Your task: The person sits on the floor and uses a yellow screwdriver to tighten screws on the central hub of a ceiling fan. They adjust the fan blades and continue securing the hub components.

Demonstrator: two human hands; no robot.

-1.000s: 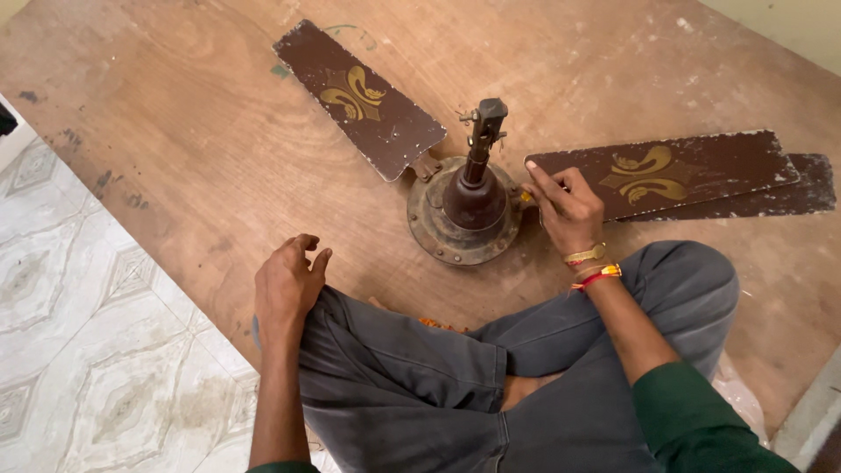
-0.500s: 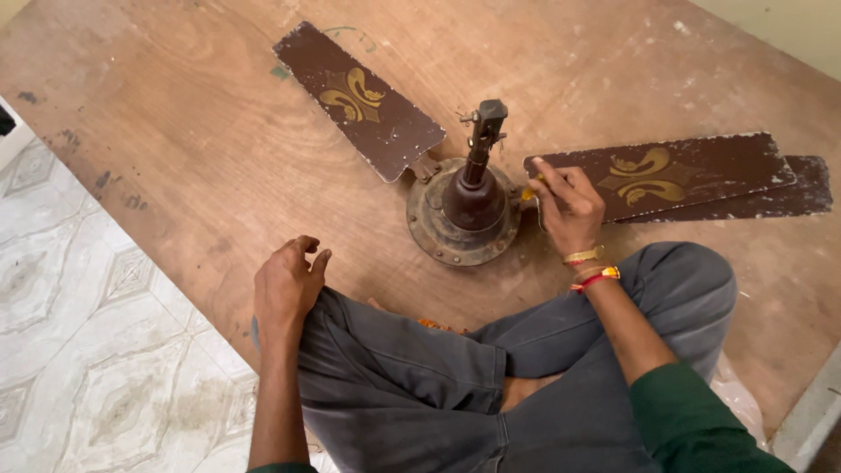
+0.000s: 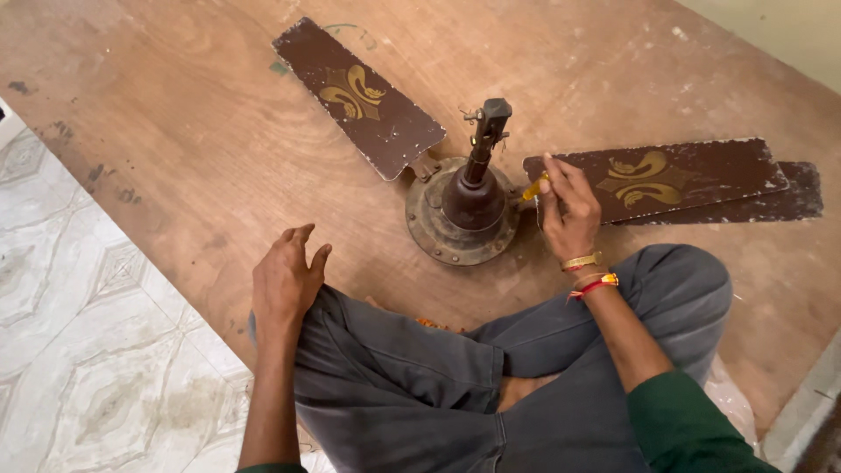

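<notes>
A brown ceiling fan motor (image 3: pixel 462 215) with its upright rod stands at the centre of the frame on a worn wooden surface (image 3: pixel 201 149). The right hand (image 3: pixel 569 215), just right of the motor, is closed around a yellow-handled screwdriver (image 3: pixel 533 188) whose tip points left toward the motor housing, where a brown blade with a gold ornament (image 3: pixel 657 175) meets it; another blade lies under that one. A second ornamented blade (image 3: pixel 359 96) reaches to the upper left. The left hand (image 3: pixel 285 280) rests loosely open, holding nothing, on the knee of grey trousers (image 3: pixel 420 377), well to the lower left of the motor.
</notes>
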